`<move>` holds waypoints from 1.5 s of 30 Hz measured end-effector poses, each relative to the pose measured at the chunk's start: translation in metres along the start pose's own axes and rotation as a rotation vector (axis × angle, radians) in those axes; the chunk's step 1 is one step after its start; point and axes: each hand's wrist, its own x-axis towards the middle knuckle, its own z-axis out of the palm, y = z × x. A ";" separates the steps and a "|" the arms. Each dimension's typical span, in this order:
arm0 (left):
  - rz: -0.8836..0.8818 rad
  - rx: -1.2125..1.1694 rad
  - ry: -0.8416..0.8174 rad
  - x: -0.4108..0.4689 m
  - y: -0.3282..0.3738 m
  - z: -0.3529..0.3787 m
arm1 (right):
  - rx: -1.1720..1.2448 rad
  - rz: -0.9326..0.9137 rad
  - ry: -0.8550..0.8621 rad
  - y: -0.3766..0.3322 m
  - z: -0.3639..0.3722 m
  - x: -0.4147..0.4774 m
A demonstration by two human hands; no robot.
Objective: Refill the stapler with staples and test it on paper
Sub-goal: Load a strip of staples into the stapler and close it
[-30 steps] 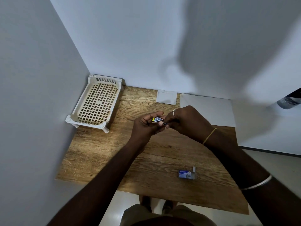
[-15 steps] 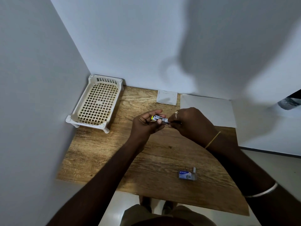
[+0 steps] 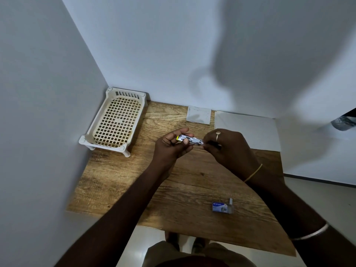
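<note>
A small silver stapler (image 3: 189, 140) with a yellow end is held above the middle of the wooden table (image 3: 119, 182). My left hand (image 3: 171, 147) grips its left half. My right hand (image 3: 229, 149) pinches its right end, where the metal part sticks out toward my fingers. A small blue staple box (image 3: 221, 207) lies open near the table's front right, with a strip of staples (image 3: 230, 201) beside it. A white sheet of paper (image 3: 248, 130) lies at the back right, partly behind my right hand.
A cream plastic basket tray (image 3: 115, 122) stands in the back left corner against the walls. A small white square of paper (image 3: 199, 114) lies at the back edge. Walls close in the table at the left and back.
My right hand has drawn a little to the right, and more of the stapler's metal part shows between the two hands. The left hand has kept its grip.
</note>
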 end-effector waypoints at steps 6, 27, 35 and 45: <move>0.011 0.025 -0.013 0.000 -0.002 0.000 | -0.068 0.001 -0.087 0.003 0.002 0.002; -0.005 0.018 -0.005 0.002 -0.004 -0.001 | -0.042 0.022 -0.005 0.002 0.009 0.002; -0.022 0.045 0.009 0.002 -0.007 -0.002 | -0.113 -0.010 -0.039 0.001 0.011 0.001; -0.035 0.046 0.018 0.003 -0.007 -0.001 | -0.302 -0.089 -0.083 -0.001 0.012 0.003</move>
